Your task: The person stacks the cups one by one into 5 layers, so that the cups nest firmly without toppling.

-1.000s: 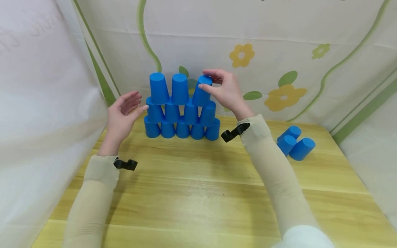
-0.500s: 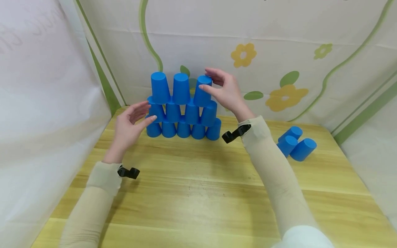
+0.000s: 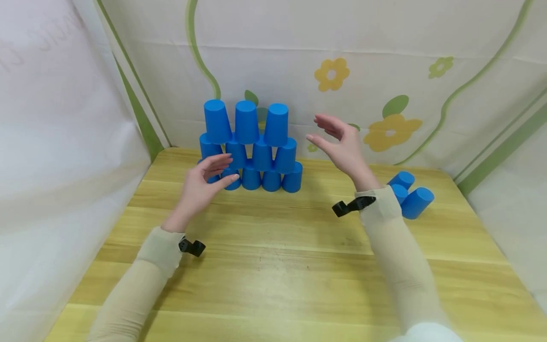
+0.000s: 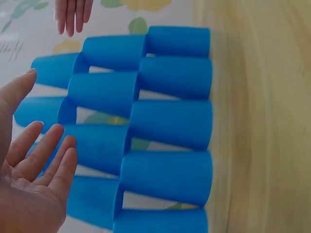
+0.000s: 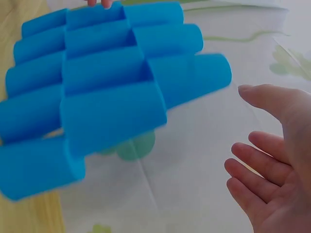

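Note:
Upside-down blue cups stand stacked in three tiers at the back of the table, with three along the top. The rightmost top cup (image 3: 277, 124) rests across two cups of the middle tier. My right hand (image 3: 344, 145) is held in the air to the right of that cup, fingers spread and holding nothing; the right wrist view shows a gap between thumb and cup (image 5: 189, 77). In front of the stack's lower left side hovers my left hand (image 3: 202, 187), fingers loosely extended around nothing. It hides part of the left bottom cups. The left wrist view shows the tiers (image 4: 170, 124) beyond its fingers.
Several blue cups (image 3: 418, 203) stand close together at the right of the wooden table (image 3: 273, 266), partly behind the right sleeve. A white cloth backdrop (image 3: 265, 61) with printed flowers rises behind the stack, and another cloth (image 3: 64, 166) hangs along the left.
My right hand has let go of the rightmost top cup and drawn back to the right. My left hand has moved right and slightly down, in front of the stack. The tiers stay standing.

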Motion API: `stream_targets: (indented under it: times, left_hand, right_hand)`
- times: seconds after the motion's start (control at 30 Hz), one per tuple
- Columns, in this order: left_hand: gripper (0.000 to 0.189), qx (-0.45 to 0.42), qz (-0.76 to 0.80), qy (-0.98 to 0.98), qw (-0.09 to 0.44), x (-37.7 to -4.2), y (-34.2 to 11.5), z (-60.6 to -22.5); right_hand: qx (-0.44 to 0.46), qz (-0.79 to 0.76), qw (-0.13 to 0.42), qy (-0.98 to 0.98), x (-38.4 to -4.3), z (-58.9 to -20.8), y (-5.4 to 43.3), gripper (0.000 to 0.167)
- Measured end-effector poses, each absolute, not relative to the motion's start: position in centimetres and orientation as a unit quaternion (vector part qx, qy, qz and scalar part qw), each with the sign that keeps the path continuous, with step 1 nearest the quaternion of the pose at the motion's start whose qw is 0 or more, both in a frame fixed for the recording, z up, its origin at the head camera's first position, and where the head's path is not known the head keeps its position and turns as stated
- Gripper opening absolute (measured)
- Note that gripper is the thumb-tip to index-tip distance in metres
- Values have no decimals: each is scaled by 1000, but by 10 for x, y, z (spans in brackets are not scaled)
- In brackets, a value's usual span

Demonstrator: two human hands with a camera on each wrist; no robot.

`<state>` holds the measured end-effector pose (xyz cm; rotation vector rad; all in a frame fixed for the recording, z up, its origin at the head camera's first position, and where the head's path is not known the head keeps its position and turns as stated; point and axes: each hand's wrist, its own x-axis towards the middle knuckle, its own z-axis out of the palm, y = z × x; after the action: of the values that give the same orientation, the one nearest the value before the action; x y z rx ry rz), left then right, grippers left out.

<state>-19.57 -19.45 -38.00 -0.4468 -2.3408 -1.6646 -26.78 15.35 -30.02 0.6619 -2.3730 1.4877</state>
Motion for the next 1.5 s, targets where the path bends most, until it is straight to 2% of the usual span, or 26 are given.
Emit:
stream_targets:
  times: [0.2,0.43,0.77,1.13,1.5]
  left_hand:
    - [55,-184,-579,-789,92,-195,-177,-385]
    - [52,-203,-577,-789,57,-189,-158,-388]
    - [52,-213,-590,-779,4,-195,-120,-404]
    - [53,-250,-603,-757,-34,-206,-67,-417]
    - [54,-264,-630,-728,-55,-204,-10,-430]
  right_hand:
    - [190,488,126,-843,-235,-301,178,53]
    - [151,484,114,-854,-234,-337,227,58]
    - [65,471,116,-872,-211,-355,274,60]
    - [9,468,162,-869,-194,-378,325,56]
    - [-95,472,169,-860,-176,-384,369,62]
